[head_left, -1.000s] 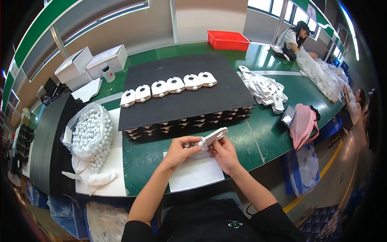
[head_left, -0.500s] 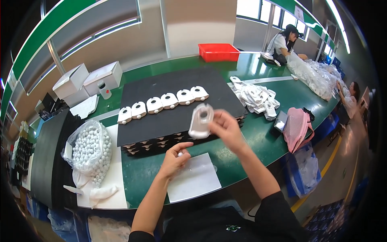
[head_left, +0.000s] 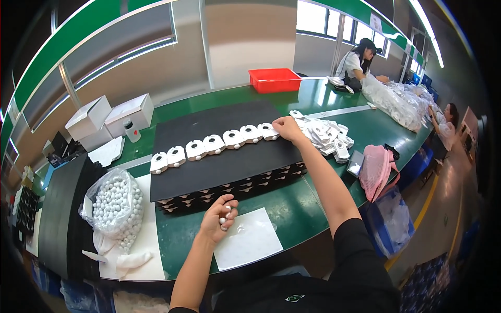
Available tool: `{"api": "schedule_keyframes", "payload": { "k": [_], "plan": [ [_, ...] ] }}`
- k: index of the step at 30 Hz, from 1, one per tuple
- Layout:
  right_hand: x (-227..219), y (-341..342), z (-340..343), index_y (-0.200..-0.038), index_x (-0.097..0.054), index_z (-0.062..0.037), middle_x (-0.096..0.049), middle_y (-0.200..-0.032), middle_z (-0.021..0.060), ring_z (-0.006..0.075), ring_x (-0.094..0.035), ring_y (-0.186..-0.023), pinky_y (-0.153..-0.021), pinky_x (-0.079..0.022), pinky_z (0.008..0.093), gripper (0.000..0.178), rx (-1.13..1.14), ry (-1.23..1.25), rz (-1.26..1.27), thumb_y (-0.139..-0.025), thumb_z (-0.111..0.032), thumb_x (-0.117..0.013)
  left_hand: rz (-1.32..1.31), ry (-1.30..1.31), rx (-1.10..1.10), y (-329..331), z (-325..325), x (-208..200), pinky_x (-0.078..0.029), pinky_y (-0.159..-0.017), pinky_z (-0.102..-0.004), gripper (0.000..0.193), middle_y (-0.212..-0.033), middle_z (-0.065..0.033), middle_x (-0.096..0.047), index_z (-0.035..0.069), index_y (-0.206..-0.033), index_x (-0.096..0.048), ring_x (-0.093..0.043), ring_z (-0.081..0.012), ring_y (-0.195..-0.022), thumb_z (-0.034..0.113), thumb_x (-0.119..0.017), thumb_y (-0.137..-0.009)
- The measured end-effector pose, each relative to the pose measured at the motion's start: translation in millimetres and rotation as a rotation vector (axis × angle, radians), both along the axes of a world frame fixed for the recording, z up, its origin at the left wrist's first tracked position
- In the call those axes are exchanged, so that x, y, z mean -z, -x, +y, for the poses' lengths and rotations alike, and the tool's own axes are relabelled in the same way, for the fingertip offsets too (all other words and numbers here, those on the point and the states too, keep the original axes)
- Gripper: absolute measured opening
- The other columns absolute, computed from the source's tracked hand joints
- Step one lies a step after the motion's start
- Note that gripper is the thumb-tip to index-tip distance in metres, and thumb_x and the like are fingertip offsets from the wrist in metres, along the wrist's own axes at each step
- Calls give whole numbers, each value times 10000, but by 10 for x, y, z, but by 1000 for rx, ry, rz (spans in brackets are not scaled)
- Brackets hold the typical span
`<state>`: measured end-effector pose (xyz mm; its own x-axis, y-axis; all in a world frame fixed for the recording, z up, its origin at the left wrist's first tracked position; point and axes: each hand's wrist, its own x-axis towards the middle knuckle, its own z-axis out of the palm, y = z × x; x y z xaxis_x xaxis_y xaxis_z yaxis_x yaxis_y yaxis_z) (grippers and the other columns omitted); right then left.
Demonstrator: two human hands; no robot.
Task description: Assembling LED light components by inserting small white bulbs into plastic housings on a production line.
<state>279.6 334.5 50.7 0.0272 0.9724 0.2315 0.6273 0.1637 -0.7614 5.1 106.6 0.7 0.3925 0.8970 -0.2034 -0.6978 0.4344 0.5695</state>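
Small white balls (head_left: 223, 220) sit in the curled fingers of my left hand (head_left: 213, 221), which is over the table's near side. My right hand (head_left: 288, 128) reaches to the right end of a row on a black foam sheet (head_left: 219, 164). Its fingers pinch the edge of a white plastic housing (head_left: 268, 131) with a round dark hole, lying on the sheet. Along the row to its left lie several more white housings (head_left: 213, 144), most with a white ball at the near edge. Under my left hand's right side is a white sheet (head_left: 248, 240).
A loose pile of white housings (head_left: 326, 136) lies right of the foam stack. At left are a clear bag of white balls (head_left: 117, 203) and stacked black sheets (head_left: 65, 214). A red bin (head_left: 275, 81) stands at the back, a pink bag (head_left: 377, 172) at right. Two people work farther right.
My right hand has carried the white housing from above the near edge to the right end of the row. My left hand has turned, showing balls among its fingers. The view has shifted slightly.
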Motion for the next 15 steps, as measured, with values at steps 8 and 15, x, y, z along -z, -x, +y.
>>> {"api": "schedule_keyframes", "payload": {
  "k": [8, 15],
  "plan": [
    [-72, -911, -214, -1031, -584, -28, -614, -972, 171, 315, -576, -927, -828, -448, 373, 397, 394, -242, -436, -676, -175, -683, 112, -45, 5, -40, -1, 11, -216, -335, -160, 240, -655, -15, -467, 90, -938, -515, -343, -48, -497, 324, -514, -886],
    [13, -1387, -489, -780, -658, -8, -631, -863, 187, 342, -580, -889, -757, -470, 401, 273, 321, 32, -624, -661, -252, -693, 154, -53, -31, -35, -21, -38, -205, -360, -156, 272, -587, 28, -372, 70, -916, -530, -286, -35, -482, 339, -518, -880]
  ]
}}
